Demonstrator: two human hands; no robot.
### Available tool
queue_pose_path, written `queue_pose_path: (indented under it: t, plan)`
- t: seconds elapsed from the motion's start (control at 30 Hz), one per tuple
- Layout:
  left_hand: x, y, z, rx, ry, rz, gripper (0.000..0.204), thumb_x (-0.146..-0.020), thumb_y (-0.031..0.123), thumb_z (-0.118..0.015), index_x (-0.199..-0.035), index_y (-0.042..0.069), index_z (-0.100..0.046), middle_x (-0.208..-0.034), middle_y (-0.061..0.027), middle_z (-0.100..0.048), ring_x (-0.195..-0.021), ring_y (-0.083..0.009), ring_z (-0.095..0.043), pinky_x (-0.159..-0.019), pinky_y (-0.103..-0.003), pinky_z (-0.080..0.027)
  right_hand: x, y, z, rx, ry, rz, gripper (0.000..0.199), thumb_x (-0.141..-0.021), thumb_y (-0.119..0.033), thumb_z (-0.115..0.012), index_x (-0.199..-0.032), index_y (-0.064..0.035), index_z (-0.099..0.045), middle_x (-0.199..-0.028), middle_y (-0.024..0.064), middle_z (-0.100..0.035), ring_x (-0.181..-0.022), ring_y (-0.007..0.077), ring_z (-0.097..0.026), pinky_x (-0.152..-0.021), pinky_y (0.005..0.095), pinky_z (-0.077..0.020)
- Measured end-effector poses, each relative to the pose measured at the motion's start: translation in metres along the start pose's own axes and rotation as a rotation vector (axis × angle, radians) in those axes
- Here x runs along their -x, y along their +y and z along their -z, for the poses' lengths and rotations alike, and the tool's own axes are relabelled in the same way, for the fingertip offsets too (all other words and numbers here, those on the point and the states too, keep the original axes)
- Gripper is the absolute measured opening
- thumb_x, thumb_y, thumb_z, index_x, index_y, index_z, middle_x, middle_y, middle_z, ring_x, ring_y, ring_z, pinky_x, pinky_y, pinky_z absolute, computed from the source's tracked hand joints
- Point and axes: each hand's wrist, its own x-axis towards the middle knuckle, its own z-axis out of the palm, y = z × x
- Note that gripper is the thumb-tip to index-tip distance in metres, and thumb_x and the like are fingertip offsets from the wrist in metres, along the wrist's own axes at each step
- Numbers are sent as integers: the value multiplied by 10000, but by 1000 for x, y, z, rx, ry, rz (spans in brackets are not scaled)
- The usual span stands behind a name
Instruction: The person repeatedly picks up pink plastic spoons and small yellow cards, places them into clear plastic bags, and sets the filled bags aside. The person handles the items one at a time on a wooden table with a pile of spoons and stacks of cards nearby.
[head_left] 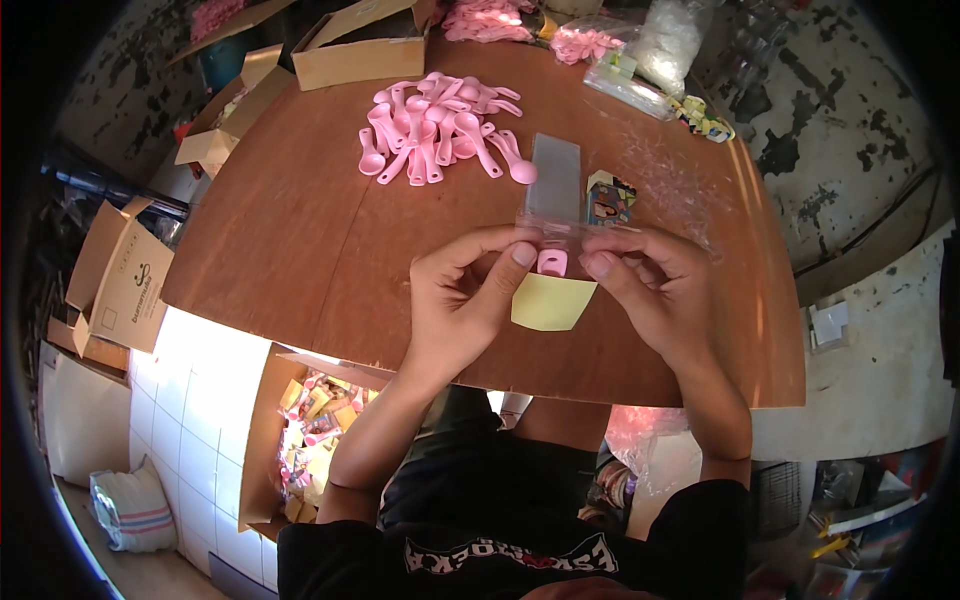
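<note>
My left hand [455,300] and my right hand [655,280] meet over the near part of the brown table. Thumbs and fingers pinch the two sides of a small clear plastic bag [548,232]. Between them shows the holed handle end of a pink spoon [552,263], and below it a pale yellow card [553,303]. Whether the card is inside the bag or against it, I cannot tell. Just beyond lies a grey rectangular block [555,170], with colourful printed cards [610,198] at its right. A heap of pink scoop-like spoons [430,125] sits farther left.
An open cardboard box [360,55] stands at the table's far left. Bagged pink pieces [585,44] and clear plastic bags [668,45] lie at the back. Plastic film scraps [680,185] are on the right. Below the near edge, a carton [262,440] holds many packed pieces.
</note>
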Motion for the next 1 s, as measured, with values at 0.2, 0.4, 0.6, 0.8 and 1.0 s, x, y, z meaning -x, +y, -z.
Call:
queue_pose_path:
  t: [0.2, 0.4, 0.6, 0.8, 1.0]
  plan:
    - [-1, -6, 3, -117, 8, 54, 176, -942, 55, -646, -1083, -44, -680, -1006, -85, -712, -894, -110, -648, -802, -249, -509, 1, 8, 0, -97, 57, -130, 164, -885, -58, -717, -1016, 40, -701, -930, 79, -714, -833, 93, -656, -734, 216, -528]
    - [-1, -11, 10, -152, 16, 109, 185, -951, 83, -641, -1083, -41, -682, -969, -71, -713, -834, -90, -654, -705, -217, -529, -2, 21, 1, -112, 51, -150, 167, -880, -70, -727, -1011, 30, -703, -924, 79, -711, -836, 101, -662, -744, 223, -539]
    - [-1, -9, 17, -89, 6, 143, 196, -949, 87, -644, -1099, -32, -680, -974, -78, -717, -856, -96, -660, -700, -235, -561, -1, 34, 2, -344, 4, -197, 113, -886, 19, -668, -995, 23, -698, -982, 104, -702, -895, 132, -664, -794, 253, -547]
    - [1, -9, 24, -93, -58, 141, 192, -953, 62, -624, -1110, -34, -679, -1011, -97, -711, -897, -122, -669, -727, -262, -594, 2, 42, 4, -375, -65, -188, 99, -873, 71, -631, -941, 39, -696, -977, 132, -695, -901, 172, -666, -808, 278, -533]
    - [0, -4, 27, -148, -148, 74, 170, -954, -21, -568, -1065, -41, -695, -1016, -111, -706, -906, -147, -673, -754, -273, -593, 2, 47, 5, -364, -88, -162, 107, -860, 89, -614, -919, 47, -692, -966, 140, -693, -896, 180, -660, -800, 282, -514]
